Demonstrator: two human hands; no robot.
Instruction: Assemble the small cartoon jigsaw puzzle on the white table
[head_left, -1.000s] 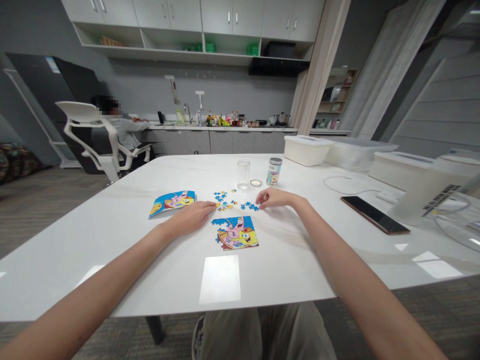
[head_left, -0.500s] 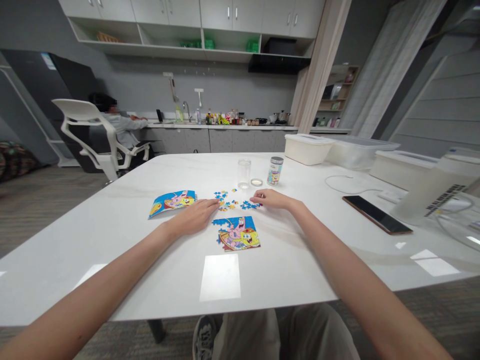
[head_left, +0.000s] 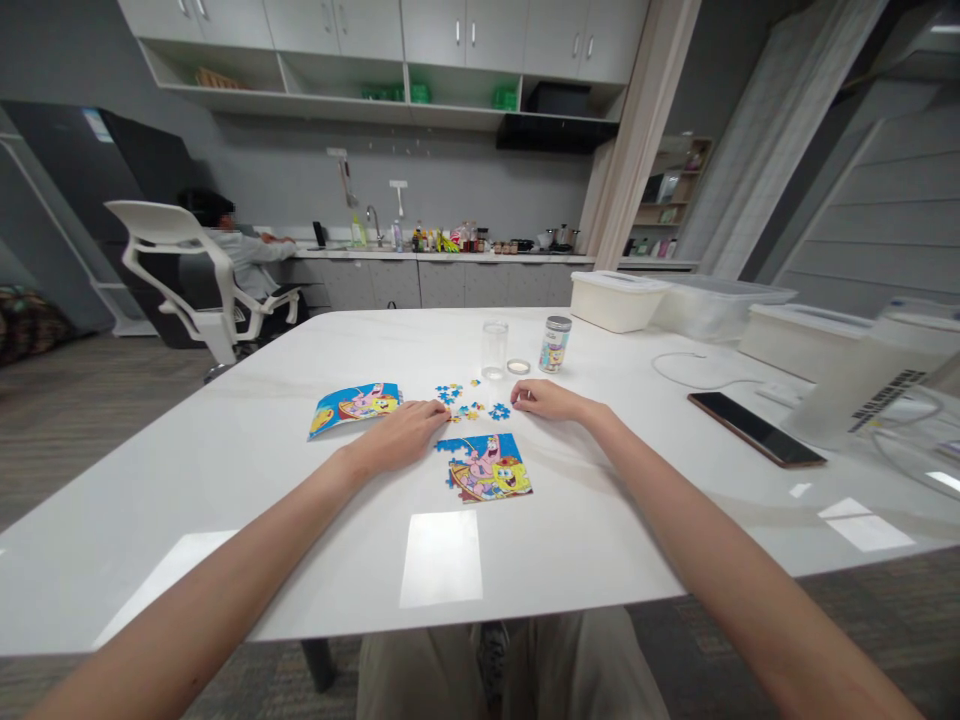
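Observation:
A partly assembled cartoon puzzle [head_left: 495, 468] lies flat on the white table, its left edge ragged. Behind it are several loose blue and yellow pieces [head_left: 472, 410]. My left hand [head_left: 409, 432] rests palm down beside them, fingers together, the fingertips at the pieces; what they hold, if anything, is too small to tell. To the right of the pieces is my right hand [head_left: 547, 399], its thumb and fingers pinched near the blue ones; any piece between them is hidden. A curved picture sheet [head_left: 354, 405] lies left of my left hand.
Behind the pieces stand a clear jar [head_left: 494, 350], a round lid [head_left: 518, 367] and a printed can [head_left: 555, 345]. A phone [head_left: 754, 428], a cable and white bins [head_left: 619, 302] are at the right. A person sits far left.
My right hand's fingertips have drawn slightly away from the blue pieces. The puzzle, sheet, jar and can appear slightly further right in the view.

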